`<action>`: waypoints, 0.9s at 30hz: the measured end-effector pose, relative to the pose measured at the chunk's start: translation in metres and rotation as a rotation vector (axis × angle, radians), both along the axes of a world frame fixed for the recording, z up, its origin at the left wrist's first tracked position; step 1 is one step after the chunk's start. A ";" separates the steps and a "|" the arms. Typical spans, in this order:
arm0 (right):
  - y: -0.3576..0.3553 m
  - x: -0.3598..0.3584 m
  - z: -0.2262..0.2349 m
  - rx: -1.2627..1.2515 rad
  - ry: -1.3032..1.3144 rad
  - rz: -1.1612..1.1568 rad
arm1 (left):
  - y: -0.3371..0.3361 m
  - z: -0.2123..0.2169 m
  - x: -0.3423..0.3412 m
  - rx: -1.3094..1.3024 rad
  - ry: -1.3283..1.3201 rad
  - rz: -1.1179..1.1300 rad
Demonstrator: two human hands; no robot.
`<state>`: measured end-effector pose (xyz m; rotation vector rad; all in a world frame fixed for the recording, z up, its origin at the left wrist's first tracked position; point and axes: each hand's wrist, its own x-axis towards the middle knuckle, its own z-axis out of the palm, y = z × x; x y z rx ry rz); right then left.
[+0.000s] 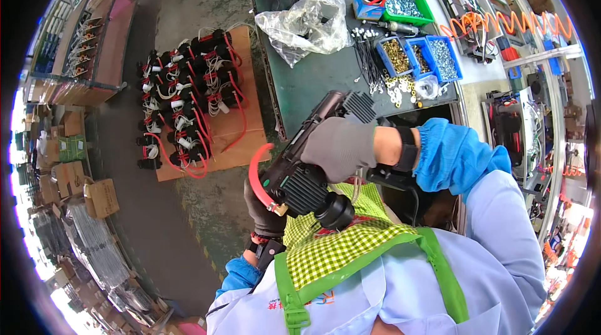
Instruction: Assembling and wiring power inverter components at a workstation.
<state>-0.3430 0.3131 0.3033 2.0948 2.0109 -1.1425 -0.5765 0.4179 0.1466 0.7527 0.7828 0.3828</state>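
Head view: black finned motor unit (307, 175) held at chest height, just before the green bench (313, 78). Right hand (341, 146), grey-gloved, closed over its top. Left hand (263, 213) clasps it from below, beside the red hose (258, 178). On the bench: clear bag (307, 22), blue screw bins (419, 56). Left of the bench, black units on cardboard (188, 103).

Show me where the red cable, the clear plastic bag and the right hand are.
red cable (255, 175), head view, middle of its curved loop.
clear plastic bag (310, 22), head view, its crumpled middle.
right hand (341, 146), head view, back of the grey glove.
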 end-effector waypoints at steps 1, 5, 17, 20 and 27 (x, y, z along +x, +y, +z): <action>0.002 0.002 -0.007 -0.008 -0.008 0.005 | 0.001 0.000 0.002 -0.008 -0.008 0.005; 0.008 -0.004 -0.037 0.096 0.049 0.028 | 0.010 0.007 0.009 -0.388 -0.173 -0.045; 0.033 0.069 -0.102 -0.131 -0.125 -0.250 | 0.087 -0.164 0.126 -0.448 -0.040 -0.338; 0.029 0.088 -0.126 -0.223 -0.136 -0.363 | 0.107 -0.134 0.144 1.183 0.077 -0.681; 0.008 0.108 -0.158 -0.146 -0.093 -0.528 | 0.083 -0.001 0.203 1.390 0.103 -0.507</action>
